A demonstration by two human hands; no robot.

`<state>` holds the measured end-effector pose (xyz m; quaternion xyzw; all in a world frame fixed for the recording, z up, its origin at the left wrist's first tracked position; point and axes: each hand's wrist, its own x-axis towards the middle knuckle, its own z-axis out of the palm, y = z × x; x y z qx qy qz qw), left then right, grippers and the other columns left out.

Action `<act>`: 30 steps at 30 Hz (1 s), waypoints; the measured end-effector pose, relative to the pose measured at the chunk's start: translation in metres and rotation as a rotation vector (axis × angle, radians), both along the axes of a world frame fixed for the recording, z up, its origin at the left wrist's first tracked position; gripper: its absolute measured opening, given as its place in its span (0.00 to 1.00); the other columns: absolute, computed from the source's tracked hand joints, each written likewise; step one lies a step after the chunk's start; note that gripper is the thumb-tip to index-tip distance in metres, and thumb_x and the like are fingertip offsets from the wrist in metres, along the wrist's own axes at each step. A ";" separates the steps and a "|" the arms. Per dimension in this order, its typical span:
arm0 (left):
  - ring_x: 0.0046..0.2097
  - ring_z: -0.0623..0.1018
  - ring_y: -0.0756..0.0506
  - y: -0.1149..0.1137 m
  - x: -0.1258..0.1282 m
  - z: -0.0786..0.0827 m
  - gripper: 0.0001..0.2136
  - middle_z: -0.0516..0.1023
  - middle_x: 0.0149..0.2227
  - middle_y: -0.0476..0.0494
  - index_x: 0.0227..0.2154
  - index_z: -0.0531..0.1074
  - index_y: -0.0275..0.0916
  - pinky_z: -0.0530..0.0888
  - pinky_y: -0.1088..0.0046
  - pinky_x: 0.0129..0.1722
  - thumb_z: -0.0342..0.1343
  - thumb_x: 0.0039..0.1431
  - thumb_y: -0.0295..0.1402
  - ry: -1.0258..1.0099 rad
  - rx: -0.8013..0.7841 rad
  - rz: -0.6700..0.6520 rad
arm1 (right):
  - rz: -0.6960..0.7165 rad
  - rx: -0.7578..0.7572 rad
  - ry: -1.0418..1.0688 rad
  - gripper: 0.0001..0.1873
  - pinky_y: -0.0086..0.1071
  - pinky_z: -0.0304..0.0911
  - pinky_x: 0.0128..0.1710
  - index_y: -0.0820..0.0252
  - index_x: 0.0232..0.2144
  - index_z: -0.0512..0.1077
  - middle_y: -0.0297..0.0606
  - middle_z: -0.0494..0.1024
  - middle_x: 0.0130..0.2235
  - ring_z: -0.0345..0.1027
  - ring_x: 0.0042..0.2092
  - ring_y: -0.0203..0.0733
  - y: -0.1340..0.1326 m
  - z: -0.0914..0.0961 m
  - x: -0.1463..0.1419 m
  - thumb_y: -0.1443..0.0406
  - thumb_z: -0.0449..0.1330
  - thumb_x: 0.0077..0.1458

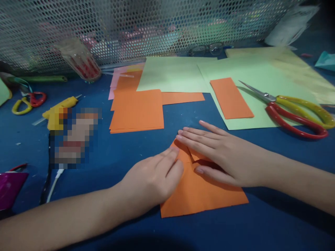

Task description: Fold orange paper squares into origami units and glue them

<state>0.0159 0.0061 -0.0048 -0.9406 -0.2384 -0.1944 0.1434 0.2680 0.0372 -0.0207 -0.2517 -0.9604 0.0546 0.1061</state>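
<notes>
An orange sheet of paper lies on the blue table in front of me, with a folded flap at its upper part. My left hand has its fingers curled together at the paper's upper left edge; its fingertips are partly hidden. Across the folded flap lies my right hand, palm down with fingers stretched out and the thumb apart. The right palm covers part of the fold. Beyond my hands rests a stack of orange paper squares, and an orange paper strip sits to its right.
Light green sheets spread at the back. Large scissors with red and yellow handles lie right; smaller scissors lie left. A yellow glue gun is beside a pixelated object with a white cable. A jar stands by the perforated panel.
</notes>
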 end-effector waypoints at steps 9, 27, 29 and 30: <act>0.43 0.87 0.37 -0.006 0.005 -0.006 0.13 0.86 0.39 0.28 0.39 0.75 0.24 0.84 0.68 0.41 0.43 0.67 0.15 -0.010 0.110 -0.081 | -0.012 0.051 0.005 0.31 0.57 0.52 0.71 0.68 0.69 0.60 0.48 0.64 0.69 0.56 0.71 0.52 -0.001 -0.001 0.000 0.59 0.49 0.70; 0.40 0.86 0.41 -0.018 0.004 0.001 0.17 0.86 0.42 0.28 0.45 0.75 0.23 0.82 0.71 0.38 0.40 0.68 0.15 0.090 0.090 0.139 | -0.019 -0.014 -0.009 0.33 0.59 0.51 0.70 0.70 0.70 0.59 0.50 0.63 0.69 0.55 0.71 0.54 0.001 0.002 -0.002 0.57 0.49 0.70; 0.39 0.84 0.40 -0.013 0.005 -0.001 0.16 0.85 0.43 0.28 0.51 0.72 0.20 0.81 0.67 0.39 0.42 0.69 0.17 0.093 0.000 0.144 | -0.016 -0.005 -0.005 0.32 0.61 0.52 0.70 0.71 0.69 0.60 0.51 0.64 0.69 0.56 0.70 0.55 0.001 0.001 -0.002 0.57 0.48 0.69; 0.38 0.83 0.40 -0.010 0.005 -0.002 0.16 0.84 0.43 0.28 0.54 0.70 0.19 0.81 0.65 0.38 0.44 0.70 0.20 0.085 -0.060 0.160 | -0.015 -0.006 -0.006 0.32 0.61 0.53 0.69 0.71 0.69 0.60 0.51 0.64 0.69 0.57 0.70 0.56 0.001 0.001 -0.002 0.57 0.48 0.69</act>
